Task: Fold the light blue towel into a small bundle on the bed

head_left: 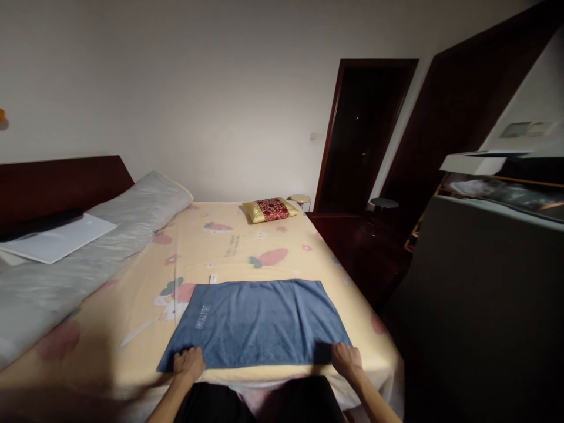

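Observation:
A blue towel [259, 323] lies spread out on the bed's yellow printed sheet [247, 264], with pale lettering along its left side and a small white tag at its far edge. My left hand [189, 362] is closed on the towel's near edge, a little in from the left corner. At the near right corner, my right hand [347, 358] has its fingers curled over the cloth. The fingertips of both hands are partly hidden. Slight creases run across the middle of the towel.
A red and gold pillow [271, 210] lies at the bed's far end. To the left are a grey quilt [132, 211] and a white flat panel [66, 238] on it. A dark cabinet [484, 294] stands on the right, with stools [384, 203] beyond.

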A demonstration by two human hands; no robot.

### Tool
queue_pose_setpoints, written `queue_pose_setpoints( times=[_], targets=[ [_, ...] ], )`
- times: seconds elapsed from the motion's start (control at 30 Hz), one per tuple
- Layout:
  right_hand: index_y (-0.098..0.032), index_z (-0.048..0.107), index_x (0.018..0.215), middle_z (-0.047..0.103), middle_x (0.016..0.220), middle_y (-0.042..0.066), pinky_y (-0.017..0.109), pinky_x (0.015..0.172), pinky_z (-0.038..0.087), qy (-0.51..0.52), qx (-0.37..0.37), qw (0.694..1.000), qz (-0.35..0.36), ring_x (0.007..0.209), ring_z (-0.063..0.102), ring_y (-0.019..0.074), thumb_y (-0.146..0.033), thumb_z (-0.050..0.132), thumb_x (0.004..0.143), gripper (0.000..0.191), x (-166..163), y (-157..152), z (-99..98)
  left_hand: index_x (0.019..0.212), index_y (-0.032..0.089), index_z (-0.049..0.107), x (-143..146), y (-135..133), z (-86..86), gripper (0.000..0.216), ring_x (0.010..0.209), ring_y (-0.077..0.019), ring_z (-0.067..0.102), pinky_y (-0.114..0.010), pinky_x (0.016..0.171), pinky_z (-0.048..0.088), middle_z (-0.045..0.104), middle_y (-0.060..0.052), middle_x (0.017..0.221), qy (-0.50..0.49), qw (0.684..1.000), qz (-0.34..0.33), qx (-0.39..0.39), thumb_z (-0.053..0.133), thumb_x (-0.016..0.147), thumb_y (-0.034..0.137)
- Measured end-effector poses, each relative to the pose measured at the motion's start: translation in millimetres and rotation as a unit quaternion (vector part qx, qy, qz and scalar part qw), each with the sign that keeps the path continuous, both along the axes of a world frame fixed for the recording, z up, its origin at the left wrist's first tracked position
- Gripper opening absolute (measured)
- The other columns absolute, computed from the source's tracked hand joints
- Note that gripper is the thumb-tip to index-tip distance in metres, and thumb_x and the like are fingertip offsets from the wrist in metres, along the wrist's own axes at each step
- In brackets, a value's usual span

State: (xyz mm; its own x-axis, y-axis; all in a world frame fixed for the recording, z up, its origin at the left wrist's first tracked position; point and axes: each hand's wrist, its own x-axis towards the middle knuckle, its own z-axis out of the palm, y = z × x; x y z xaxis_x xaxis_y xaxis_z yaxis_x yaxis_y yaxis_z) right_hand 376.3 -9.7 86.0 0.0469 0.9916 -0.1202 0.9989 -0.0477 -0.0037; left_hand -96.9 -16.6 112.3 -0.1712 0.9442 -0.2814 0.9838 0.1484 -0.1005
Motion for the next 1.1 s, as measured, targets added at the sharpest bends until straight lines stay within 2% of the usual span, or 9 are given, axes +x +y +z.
queue_pose_setpoints(
  times=[0.1, 0.17, 0.33, 0.53, 0.67, 0.73, 0.83, 1.0, 1.1],
  targets=[
    [-0.013, 0.07, 0.096, 0.072, 0.098, 0.019, 0.044, 0.08, 0.048, 0.0, 0.007, 1.0, -0.009, 0.092, 0.069, 0.0312, -0.008, 0.038, 0.082, 0.036, -2, 5, 5.9, 0.106, 0.015, 0.069, 3, 5, 6.4, 0.039, 0.111, -0.0305, 0.062, -0.048, 0.094, 0.041, 0.07, -0.02, 0.114, -0.012, 0.999, -0.027, 0.015, 0.04, 0.082, 0.022],
    [-0.012, 0.066, 0.111, 0.068, 0.115, 0.021, 0.043, 0.088, 0.046, 0.009, 0.021, 1.0, 0.007, 0.106, 0.064, 0.0308, -0.013, 0.037, 0.086, 0.038, -7, 9, 6.4, 0.117, 0.014, 0.064, 10, 9, 7.3, 0.044, 0.12, -0.0277, 0.056, -0.045, 0.099, 0.039, 0.064, -0.019, 0.127, -0.026, 0.998, -0.056, 0.03, 0.035, 0.084, 0.021],
    [-0.019, 0.041, 0.142, 0.04, 0.151, 0.014, 0.041, 0.108, 0.035, 0.055, 0.036, 0.994, 0.09, 0.135, 0.041, 0.0254, -0.031, 0.043, 0.091, 0.053, -36, 24, -10.3, 0.142, 0.018, 0.041, 43, 19, -3.4, 0.057, 0.142, -0.02, 0.031, -0.041, 0.112, 0.029, 0.036, -0.008, 0.155, -0.076, 0.987, -0.138, 0.034, 0.037, 0.085, 0.023],
    [-0.011, 0.037, 0.145, 0.037, 0.151, 0.017, 0.044, 0.111, 0.034, 0.145, 0.124, 0.98, 0.053, 0.142, 0.03, 0.0265, -0.048, 0.031, 0.095, 0.062, -94, 32, -60.6, 0.149, 0.023, 0.024, 98, 25, -44.0, 0.055, 0.145, -0.0196, 0.026, -0.045, 0.112, 0.029, 0.028, -0.006, 0.158, -0.102, 0.962, -0.165, 0.194, 0.028, 0.094, 0.029],
    [-0.013, 0.039, 0.144, 0.033, 0.154, 0.013, 0.048, 0.115, 0.026, 0.13, 0.149, 0.98, 0.028, 0.145, 0.022, 0.0271, -0.052, 0.029, 0.095, 0.064, -116, 21, -82.5, 0.146, 0.025, 0.033, 116, 17, -79.8, 0.053, 0.139, -0.0224, 0.038, -0.046, 0.108, 0.032, 0.041, -0.007, 0.152, -0.094, 0.943, -0.206, 0.242, 0.034, 0.094, 0.031],
    [-0.015, 0.04, 0.143, 0.029, 0.155, 0.012, 0.053, 0.116, 0.022, 0.118, 0.16, 0.98, 0.007, 0.145, 0.02, 0.0282, -0.053, 0.028, 0.095, 0.063, -118, 21, -80.1, 0.142, 0.025, 0.042, 117, 18, -86.3, 0.05, 0.133, -0.0243, 0.045, -0.048, 0.107, 0.033, 0.049, -0.008, 0.146, -0.095, 0.94, -0.212, 0.251, 0.038, 0.092, 0.03],
    [-0.019, 0.036, 0.145, 0.025, 0.157, 0.009, 0.055, 0.114, 0.024, 0.128, 0.167, 0.978, 0.005, 0.146, 0.018, 0.0268, -0.052, 0.025, 0.096, 0.061, -123, 38, -65.5, 0.136, 0.024, 0.05, 115, 39, -79.7, 0.045, 0.127, -0.0238, 0.051, -0.047, 0.105, 0.036, 0.056, -0.008, 0.14, -0.107, 0.936, -0.21, 0.262, 0.038, 0.093, 0.031],
    [-0.017, 0.028, 0.148, 0.027, 0.157, 0.009, 0.044, 0.114, 0.029, 0.184, 0.143, 0.969, 0.079, 0.146, 0.02, 0.0203, -0.047, 0.023, 0.098, 0.058, -157, 101, -41.7, 0.144, 0.019, 0.036, 120, 105, -61.1, 0.051, 0.139, -0.0201, 0.036, -0.042, 0.108, 0.035, 0.041, -0.008, 0.152, -0.13, 0.924, -0.223, 0.281, 0.033, 0.093, 0.023],
    [-0.016, 0.025, 0.149, 0.024, 0.157, 0.009, 0.044, 0.115, 0.026, 0.188, 0.133, 0.97, 0.076, 0.146, 0.018, 0.0202, -0.044, 0.023, 0.099, 0.058, -177, 139, -35.2, 0.148, 0.019, 0.027, 124, 140, -59.6, 0.054, 0.143, -0.0197, 0.03, -0.044, 0.113, 0.03, 0.035, -0.009, 0.155, -0.13, 0.935, -0.177, 0.28, 0.031, 0.094, 0.022]
  ],
)
